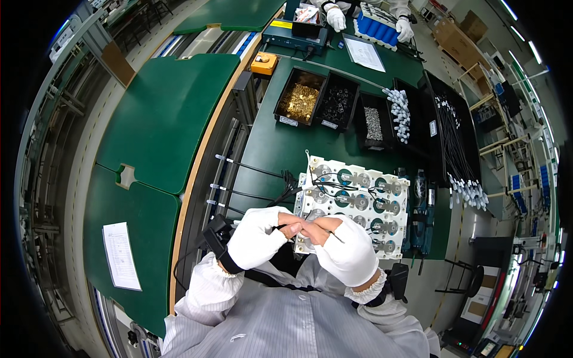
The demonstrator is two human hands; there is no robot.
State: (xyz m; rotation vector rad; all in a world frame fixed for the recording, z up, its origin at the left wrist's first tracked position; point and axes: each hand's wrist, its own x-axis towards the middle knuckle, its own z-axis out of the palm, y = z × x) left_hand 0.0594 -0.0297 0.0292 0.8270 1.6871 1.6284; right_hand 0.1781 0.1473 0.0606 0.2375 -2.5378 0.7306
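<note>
My left hand (258,237) and my right hand (347,249), in white gloves with bare fingertips, meet over the near left corner of a white module frame (401,208). Both are closed, fingers pinched together, and whatever lies between them is too small or hidden to make out. Rows of round cells with metal tabs fill the frame. Black cables (258,169) run from its left side, ending in pale sleeved tips beyond the bench edge. A thin lead stands up at the frame's far left corner.
Black bins hold brass parts (300,100), black parts (338,105), silver screws (373,124) and white-capped cables (453,125). Power screwdrivers (422,218) lie right of the frame. A conveyor with green boards (161,113) runs along the left. Across the bench, a co-worker's gloved hands flank a blue cell pack (377,28).
</note>
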